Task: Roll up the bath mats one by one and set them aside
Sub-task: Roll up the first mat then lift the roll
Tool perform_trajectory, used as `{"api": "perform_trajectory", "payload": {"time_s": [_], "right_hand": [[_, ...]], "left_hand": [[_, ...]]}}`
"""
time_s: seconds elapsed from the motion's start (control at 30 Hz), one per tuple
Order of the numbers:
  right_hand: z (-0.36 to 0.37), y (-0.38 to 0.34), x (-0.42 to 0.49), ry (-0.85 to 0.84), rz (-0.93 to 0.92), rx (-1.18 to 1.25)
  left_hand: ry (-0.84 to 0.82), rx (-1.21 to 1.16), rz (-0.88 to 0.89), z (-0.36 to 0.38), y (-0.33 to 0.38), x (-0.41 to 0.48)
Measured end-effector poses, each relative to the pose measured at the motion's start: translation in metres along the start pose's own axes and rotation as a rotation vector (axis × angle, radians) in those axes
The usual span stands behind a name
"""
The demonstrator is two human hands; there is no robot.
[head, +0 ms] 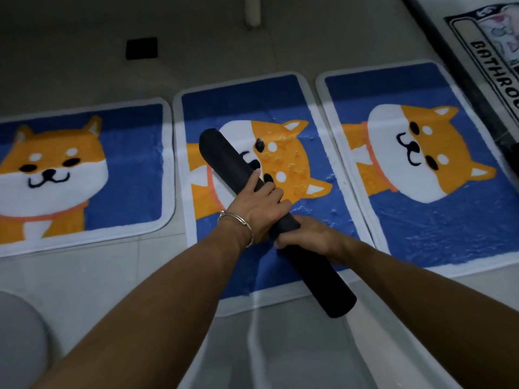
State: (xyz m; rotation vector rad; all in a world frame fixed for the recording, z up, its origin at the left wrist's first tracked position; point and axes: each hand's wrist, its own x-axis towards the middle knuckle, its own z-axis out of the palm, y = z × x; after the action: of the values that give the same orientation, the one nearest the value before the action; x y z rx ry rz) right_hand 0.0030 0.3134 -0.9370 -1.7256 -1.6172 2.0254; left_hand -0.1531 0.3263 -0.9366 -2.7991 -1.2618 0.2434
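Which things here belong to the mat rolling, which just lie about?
Job: black rolled mat in left hand and right hand; left dog mat; middle dog mat; right dog mat; lettered mat.
Idle: black floor square; white post; grey round object.

The black-and-white mat (486,49) at the upper right reads "BATHROO", cut off by the edge.

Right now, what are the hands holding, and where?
A black roll, gripped round its middle by the left hand and the right hand, side by side.
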Motion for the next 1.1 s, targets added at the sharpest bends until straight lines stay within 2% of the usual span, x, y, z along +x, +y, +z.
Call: {"api": "perform_trajectory", "payload": {"time_s": [0.1,0.2,0.23,0.3,0.37,0.47,0.5,0.57,0.6,0.67,0.9,1.0,1.1], "right_hand": [[0.0,-0.005,0.006,0.005,-0.041,0.026],[0.003,-0.01,0.013,0.104,-0.084,0.126],[0.004,-0.013,0.015,0.139,-0.106,0.161],[0.004,-0.014,0.023,0.216,-0.131,0.204],[0.003,-0.018,0.024,0.267,-0.15,0.192],[0.005,-0.02,0.024,0.295,-0.197,0.152],[0.008,-0.025,0.023,0.308,-0.222,0.174],[0.016,-0.036,0.021,0.289,-0.293,0.212],[0.019,-0.042,0.022,0.276,-0.322,0.217],[0.024,-0.052,0.025,0.242,-0.37,0.205],[0.023,-0.081,0.03,0.026,-0.412,0.215],[0.031,-0.083,0.036,0.033,-0.378,0.201],[0.03,-0.079,0.044,0.084,-0.372,0.218]], "left_hand": [[0.024,-0.032,-0.096,-0.001,-0.003,-0.001],[-0.106,-0.185,-0.361,-0.003,-0.003,0.006],[-0.142,-0.274,-0.456,-0.004,-0.003,0.009],[-0.095,-0.486,-0.571,-0.006,-0.002,0.015],[0.024,-0.781,-0.695,-0.012,-0.006,0.024],[0.243,-1.223,-0.977,-0.024,-0.012,0.038],[0.26,-1.325,-1.047,-0.027,-0.013,0.042],[0.177,-1.422,-1.142,-0.027,-0.015,0.044],[0.145,-1.43,-1.168,-0.026,-0.019,0.041],[0.19,-1.447,-1.204,-0.026,-0.029,0.034],[0.533,-1.555,-1.287,-0.028,-0.065,0.012],[0.531,-1.535,-1.231,-0.028,-0.076,0.01],[0.503,-1.746,-1.281,-0.026,-0.086,0.013]]}}
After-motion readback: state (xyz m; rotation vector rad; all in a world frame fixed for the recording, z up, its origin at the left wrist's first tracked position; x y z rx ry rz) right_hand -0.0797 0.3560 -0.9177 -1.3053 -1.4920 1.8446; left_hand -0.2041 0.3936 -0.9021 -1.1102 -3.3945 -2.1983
